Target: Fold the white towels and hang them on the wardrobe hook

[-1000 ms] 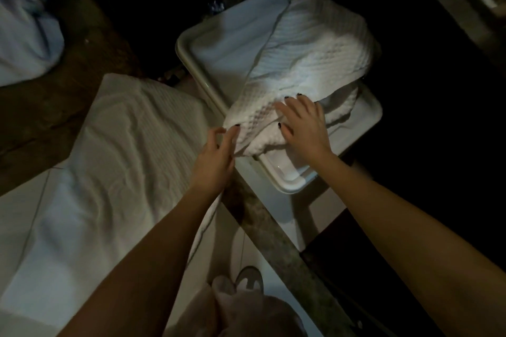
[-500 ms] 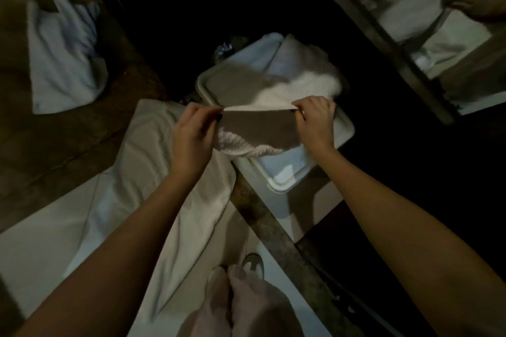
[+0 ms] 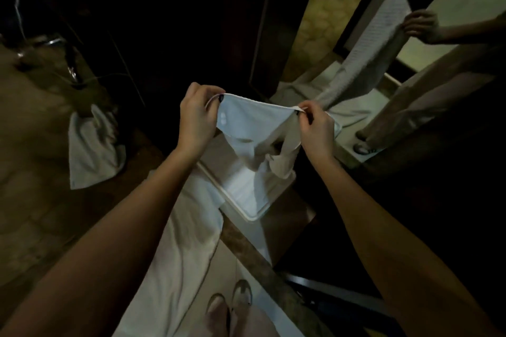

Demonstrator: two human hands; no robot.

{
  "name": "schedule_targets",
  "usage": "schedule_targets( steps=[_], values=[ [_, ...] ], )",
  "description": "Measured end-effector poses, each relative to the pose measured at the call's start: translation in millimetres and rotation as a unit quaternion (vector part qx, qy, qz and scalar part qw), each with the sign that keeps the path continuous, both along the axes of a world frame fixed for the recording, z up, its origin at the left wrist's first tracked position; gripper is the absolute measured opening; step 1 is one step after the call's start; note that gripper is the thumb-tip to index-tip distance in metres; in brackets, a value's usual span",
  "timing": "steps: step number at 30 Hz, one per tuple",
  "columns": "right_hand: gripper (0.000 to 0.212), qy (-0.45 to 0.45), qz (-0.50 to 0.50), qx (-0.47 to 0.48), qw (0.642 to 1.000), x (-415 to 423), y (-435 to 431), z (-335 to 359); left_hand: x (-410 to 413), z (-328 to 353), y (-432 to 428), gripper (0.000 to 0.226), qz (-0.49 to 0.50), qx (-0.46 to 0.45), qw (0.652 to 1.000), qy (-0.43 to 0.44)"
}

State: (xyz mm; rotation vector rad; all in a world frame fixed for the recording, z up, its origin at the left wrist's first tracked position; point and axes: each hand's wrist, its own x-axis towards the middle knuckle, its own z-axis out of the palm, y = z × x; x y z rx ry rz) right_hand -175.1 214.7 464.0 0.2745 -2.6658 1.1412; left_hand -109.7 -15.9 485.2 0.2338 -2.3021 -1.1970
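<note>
The towel [image 3: 246, 123] has come up off the tray [image 3: 254, 217] since half a second ago. Then its near edge was only just being raised; now most of it hangs in the air between the two hands, its lower end trailing down onto the tray. The left hand [image 3: 198, 117] pinches one top corner and the right hand [image 3: 315, 128] the other — each grip clamped on the hem, which sags a little between them. The view has also tipped upward, so the mirror [image 3: 449, 8] at the right shows more of the stretched towel's reflection.

This looks like the very start for this towel: it is spread out, not yet folded, and no hook shows in the dark ahead. Folding and hanging both seem left to do. A second towel [image 3: 93, 150] shows at the left — whether it hangs or lies there cannot be told. A white sheet [image 3: 178, 254] lies against the tray's near-left side, and the person's shoes [image 3: 241, 294] stand below it.
</note>
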Motion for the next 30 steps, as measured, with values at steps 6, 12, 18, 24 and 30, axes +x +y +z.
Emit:
schedule_targets(
  steps=[6,12,18,24,30],
  values=[
    [0.017,0.002,0.009,-0.032,0.999,46.4,24.2,107.1,16.7,110.9,12.6,0.012,-0.079,0.086,0.993,0.004],
    [0.016,0.007,0.030,-0.059,0.998,120.6,57.5,167.9,59.6,176.9,29.7,0.015,-0.125,0.064,0.990,0.019],
    [0.014,0.041,0.044,-0.095,0.994,207.5,86.6,205.3,133.1,214.3,58.6,0.011,-0.211,0.062,0.976,0.002],
    [0.013,0.048,0.048,-0.137,0.988,300.5,110.6,228.7,219.6,227.8,120.4,0.012,-0.244,0.129,0.961,-0.038],
    [0.018,0.060,0.004,-0.191,0.980,383.9,167.0,253.1,290.3,245.8,196.9,0.016,-0.378,0.179,0.906,-0.057]
  ],
)
